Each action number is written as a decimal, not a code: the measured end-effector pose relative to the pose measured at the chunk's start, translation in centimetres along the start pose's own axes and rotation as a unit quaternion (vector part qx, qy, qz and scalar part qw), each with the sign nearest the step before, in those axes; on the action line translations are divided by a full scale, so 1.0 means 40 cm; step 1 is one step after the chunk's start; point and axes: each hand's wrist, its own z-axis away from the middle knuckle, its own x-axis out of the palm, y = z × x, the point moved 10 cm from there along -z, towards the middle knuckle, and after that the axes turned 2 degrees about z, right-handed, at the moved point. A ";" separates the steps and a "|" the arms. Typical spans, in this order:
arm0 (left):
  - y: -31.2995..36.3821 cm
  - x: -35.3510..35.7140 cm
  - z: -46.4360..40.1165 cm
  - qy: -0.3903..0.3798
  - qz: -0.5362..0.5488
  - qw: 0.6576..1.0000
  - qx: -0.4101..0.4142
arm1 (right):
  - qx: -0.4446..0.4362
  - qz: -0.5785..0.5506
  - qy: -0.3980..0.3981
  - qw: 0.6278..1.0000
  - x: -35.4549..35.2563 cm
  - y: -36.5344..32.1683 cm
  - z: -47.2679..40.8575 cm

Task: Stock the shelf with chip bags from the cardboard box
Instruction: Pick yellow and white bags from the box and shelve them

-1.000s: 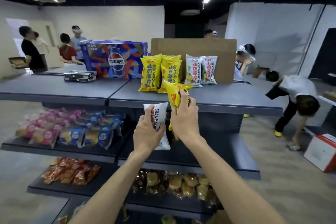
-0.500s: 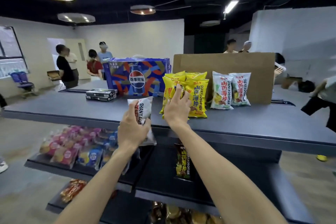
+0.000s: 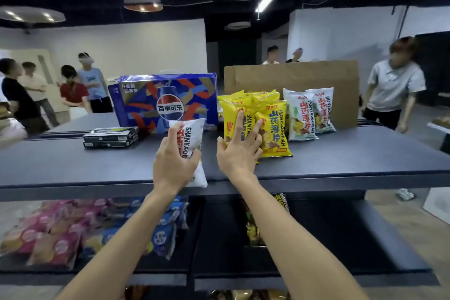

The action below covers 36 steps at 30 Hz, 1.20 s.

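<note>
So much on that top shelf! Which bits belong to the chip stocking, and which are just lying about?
Part of the job:
- white chip bag, gripped by the left hand
- yellow chip bags, touched by the right hand
- white chip bags beside them
- top shelf

Just lying about:
- blue cola carton
- flat dark boxes
- cardboard sheet

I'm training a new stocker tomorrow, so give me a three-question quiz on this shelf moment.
1. True or false: the left hand grips a white chip bag.
2. What do the right hand's fingers touch: A) the Pepsi box, B) a yellow chip bag, C) the flat black boxes?
3. What stands behind the white bags at the back?

Key: 1 true; 2 B; 3 a cardboard sheet.
</note>
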 end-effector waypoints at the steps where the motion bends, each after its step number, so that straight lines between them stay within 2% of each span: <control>1: 0.003 0.008 -0.004 -0.004 0.008 1.000 0.008 | 0.001 -0.001 0.000 1.000 0.002 0.004 0.003; 7: 0.011 0.039 -0.041 -0.012 0.039 0.999 0.029 | -0.014 0.025 0.009 1.000 -0.009 0.012 0.037; 16: 0.112 0.061 -0.038 -0.004 0.046 0.999 0.024 | -0.119 0.034 0.069 0.990 -0.159 0.047 0.020; 19: 0.198 0.094 -0.025 -0.008 0.047 0.998 0.037 | -0.136 0.029 0.061 0.988 -0.235 0.118 -0.022; 28: 0.514 0.294 0.052 -0.010 0.053 0.994 0.098 | -0.110 0.064 -0.008 0.992 -0.430 0.422 -0.137; 32: 0.596 0.404 0.072 -0.021 0.059 0.995 0.080 | -0.095 0.090 -0.051 0.990 -0.470 0.532 -0.178; 36: 0.649 0.515 0.067 -0.032 0.015 0.998 0.049 | -0.081 0.099 -0.066 0.990 -0.497 0.617 -0.219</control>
